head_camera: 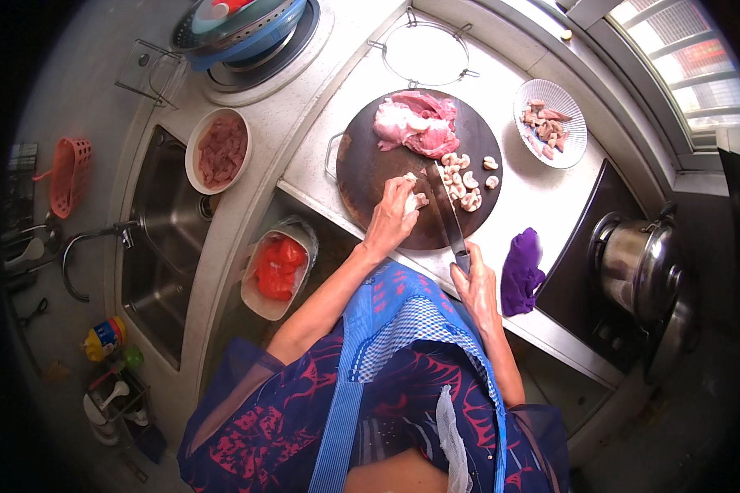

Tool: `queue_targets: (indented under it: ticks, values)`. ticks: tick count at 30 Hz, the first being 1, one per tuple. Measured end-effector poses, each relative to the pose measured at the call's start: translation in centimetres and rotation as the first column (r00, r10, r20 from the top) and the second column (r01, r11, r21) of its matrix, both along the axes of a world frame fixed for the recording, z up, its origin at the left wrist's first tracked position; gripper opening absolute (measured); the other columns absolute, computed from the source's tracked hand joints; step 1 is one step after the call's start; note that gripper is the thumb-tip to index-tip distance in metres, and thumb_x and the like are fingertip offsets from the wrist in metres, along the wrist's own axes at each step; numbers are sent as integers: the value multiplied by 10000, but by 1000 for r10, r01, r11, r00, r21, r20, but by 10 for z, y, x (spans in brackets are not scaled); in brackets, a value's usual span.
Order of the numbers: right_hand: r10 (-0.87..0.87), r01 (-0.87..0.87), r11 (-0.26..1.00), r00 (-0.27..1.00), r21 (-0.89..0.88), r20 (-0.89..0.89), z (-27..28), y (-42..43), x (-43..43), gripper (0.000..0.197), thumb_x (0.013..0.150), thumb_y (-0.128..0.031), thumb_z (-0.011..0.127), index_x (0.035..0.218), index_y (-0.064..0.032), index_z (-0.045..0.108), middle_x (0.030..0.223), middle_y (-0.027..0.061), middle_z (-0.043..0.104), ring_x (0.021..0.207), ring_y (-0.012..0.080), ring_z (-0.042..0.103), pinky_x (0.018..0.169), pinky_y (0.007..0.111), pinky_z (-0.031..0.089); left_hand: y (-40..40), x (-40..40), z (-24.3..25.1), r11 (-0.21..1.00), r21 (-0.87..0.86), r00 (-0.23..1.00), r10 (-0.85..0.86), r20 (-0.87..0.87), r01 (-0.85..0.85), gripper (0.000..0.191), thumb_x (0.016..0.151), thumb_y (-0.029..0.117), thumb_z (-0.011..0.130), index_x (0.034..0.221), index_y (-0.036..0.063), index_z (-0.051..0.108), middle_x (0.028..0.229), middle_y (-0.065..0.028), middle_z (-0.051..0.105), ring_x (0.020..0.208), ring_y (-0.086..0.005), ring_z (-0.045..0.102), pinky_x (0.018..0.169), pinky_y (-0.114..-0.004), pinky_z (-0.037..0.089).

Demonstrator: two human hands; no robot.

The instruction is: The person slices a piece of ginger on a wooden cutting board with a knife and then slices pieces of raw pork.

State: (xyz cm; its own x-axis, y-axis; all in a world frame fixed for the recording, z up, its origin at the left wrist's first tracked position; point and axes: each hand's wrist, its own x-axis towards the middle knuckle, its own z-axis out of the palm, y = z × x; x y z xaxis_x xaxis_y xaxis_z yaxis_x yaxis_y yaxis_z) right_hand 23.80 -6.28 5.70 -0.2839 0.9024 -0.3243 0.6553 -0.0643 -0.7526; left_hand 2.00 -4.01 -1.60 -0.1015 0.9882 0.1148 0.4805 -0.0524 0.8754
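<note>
A round dark cutting board (370, 185) lies on the white counter before me. My left hand (393, 212) holds a pale piece of meat (417, 202) down on it. In my right hand (476, 280) is the handle of a kitchen knife (449, 212); its blade points away from me, between the held piece and a group of pale, curled cut pieces (470, 180). Two such pieces lie apart at the right. A large chunk of raw pink meat (420, 123) rests at the board's far side.
Right of the board are a ribbed bowl of meat pieces (549, 126), a purple cloth (521, 274) and a steel pot (626, 262). Left are a white bowl of sliced meat (222, 151), the sink (166, 246) and a bin with a red bag (280, 265). A wire ring stand (385, 65) stands beyond.
</note>
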Motion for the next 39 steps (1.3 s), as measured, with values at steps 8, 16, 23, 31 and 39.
queue_targets:
  ticks: [8, 16, 23, 31, 39]
  values:
    - [23, -20, 997, 999, 73, -38, 0, -16, 0, 407, 824, -40, 641, 1212, -60, 517, 819, 192, 632, 739, 357, 663, 660, 400, 504, -5, -2, -1, 998, 12, 995, 62, -72, -61, 656, 712, -10, 719, 1310, -16, 447, 1262, -204, 442, 1117, -412, 542, 925, -423, 494]
    - [91, -97, 989, 994, 110, 54, -5, -26, 9, 472, 787, 0, 640, 1233, -89, 516, 936, 195, 641, 809, 367, 658, 678, 420, 515, 1, 11, 7, 994, -19, 992, 103, -77, -105, 643, 714, -41, 691, 1311, -10, 453, 1247, -207, 443, 1105, -423, 544, 908, -428, 501]
    - [135, -193, 950, 963, 245, 233, -16, -30, 4, 572, 750, 15, 661, 1279, -135, 506, 895, 164, 605, 744, 368, 637, 626, 441, 511, 1, 8, 7, 983, -24, 983, 183, -4, -183, 396, 761, 0, 643, 1152, 17, 580, 1129, -191, 528, 1032, -367, 563, 862, -402, 488]
    - [147, -208, 960, 944, 187, 294, -9, -25, -8, 608, 760, 24, 639, 1315, -166, 479, 902, 165, 577, 744, 392, 633, 628, 483, 499, -2, -4, 0, 986, -139, 993, 84, -82, -95, 322, 765, 50, 653, 1087, 32, 647, 939, -134, 601, 868, -306, 618, 760, -373, 505]
    - [120, -209, 954, 923, 215, 365, -14, -25, -15, 536, 829, -37, 622, 1326, -184, 486, 793, 165, 524, 690, 374, 604, 605, 498, 487, 1, 0, 4, 985, -126, 990, 125, 63, -116, 343, 739, 60, 680, 1081, 28, 659, 979, -112, 646, 845, -241, 661, 759, -340, 519]
